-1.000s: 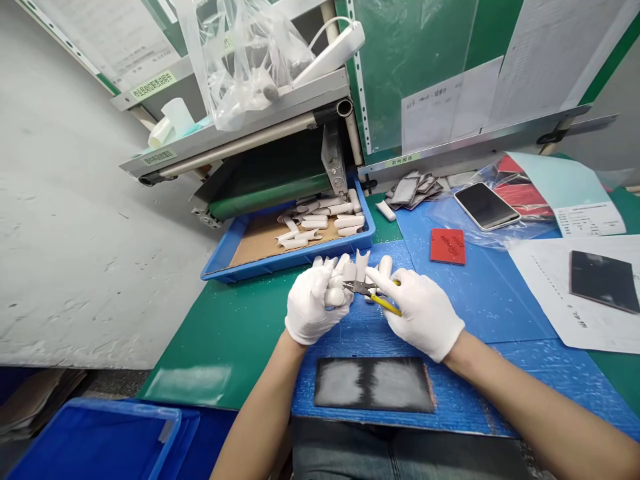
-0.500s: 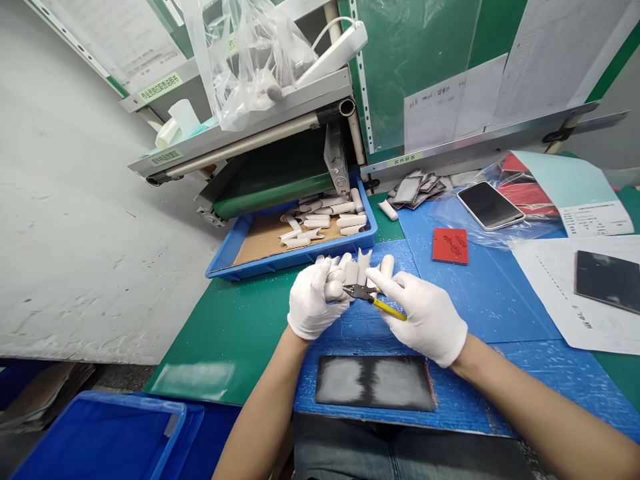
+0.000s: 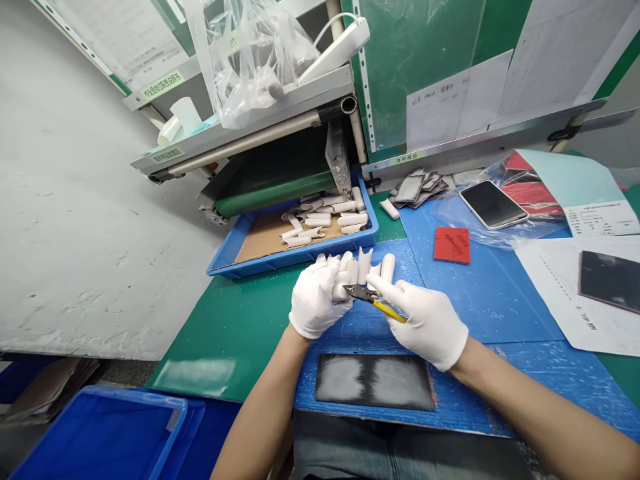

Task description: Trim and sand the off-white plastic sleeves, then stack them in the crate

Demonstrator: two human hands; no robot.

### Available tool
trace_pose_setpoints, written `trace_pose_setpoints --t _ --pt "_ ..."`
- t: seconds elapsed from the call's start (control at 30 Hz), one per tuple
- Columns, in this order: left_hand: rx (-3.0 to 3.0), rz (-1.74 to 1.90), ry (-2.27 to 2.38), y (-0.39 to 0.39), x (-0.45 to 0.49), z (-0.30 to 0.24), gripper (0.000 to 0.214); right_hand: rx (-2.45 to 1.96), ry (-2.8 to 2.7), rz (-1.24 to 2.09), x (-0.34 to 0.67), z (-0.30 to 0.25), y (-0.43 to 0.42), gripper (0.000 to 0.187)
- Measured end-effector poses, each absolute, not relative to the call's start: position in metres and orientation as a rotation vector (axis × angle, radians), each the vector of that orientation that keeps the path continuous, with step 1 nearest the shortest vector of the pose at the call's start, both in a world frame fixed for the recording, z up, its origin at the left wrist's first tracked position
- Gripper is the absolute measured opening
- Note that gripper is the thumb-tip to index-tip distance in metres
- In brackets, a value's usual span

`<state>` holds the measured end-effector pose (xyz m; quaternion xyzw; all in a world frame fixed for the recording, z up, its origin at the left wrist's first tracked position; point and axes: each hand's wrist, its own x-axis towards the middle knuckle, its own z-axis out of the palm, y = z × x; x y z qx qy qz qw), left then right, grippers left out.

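Gripping yellow-handled flush cutters [image 3: 383, 307], right gloved hand [image 3: 423, 325] sits with fingers closed; left gloved hand [image 3: 316, 300] curls around white plastic tubes [image 3: 364, 267], just beside the cutter tips. Blue tray [image 3: 300, 257] of loose tubes [image 3: 320, 220] at eleven o'clock; red pad [image 3: 452, 245] at two o'clock.

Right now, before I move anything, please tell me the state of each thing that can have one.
Left hand: gloved, gripping white tubes.
Right hand: gloved, gripping snips.
Snips: tips at the tubes.
Tray: holding more tubes.
Phone: lying flat, screen dark.
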<state>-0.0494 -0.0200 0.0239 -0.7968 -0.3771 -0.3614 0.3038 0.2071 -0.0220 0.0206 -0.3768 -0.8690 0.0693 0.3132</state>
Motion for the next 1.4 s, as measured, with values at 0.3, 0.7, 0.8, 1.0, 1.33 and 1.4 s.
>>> trace_pose_setpoints --t 0.3,0.7,0.8,1.0,1.33,1.4 --pt "-1.944 -1.135 -1.064 -0.020 -0.051 0.020 0.092 -1.121 -2.461 0.009 0.204 0.027 -0.016 0.064" --pt "-2.004 -1.106 -1.100 -0.024 -0.052 0.015 0.103 -1.180 -2.562 0.027 0.200 0.030 -0.022 0.068" --pt "-1.980 -1.136 -1.142 -0.024 -0.049 0.013 0.098 -1.176 -2.456 0.205 0.201 0.027 -0.023 0.066" --pt "-1.938 -1.281 -1.254 -0.022 -0.036 0.009 0.097 -1.152 -2.138 0.469 0.203 0.017 -0.012 0.055" --pt "-2.126 -1.420 -1.376 -0.027 -0.037 0.003 0.097 -0.941 -1.992 0.747 0.197 0.019 -0.014 0.036" --pt "-2.149 -1.710 -1.457 -0.031 -0.031 0.004 0.092 -0.927 -1.878 1.030 0.194 0.019 -0.013 0.025"
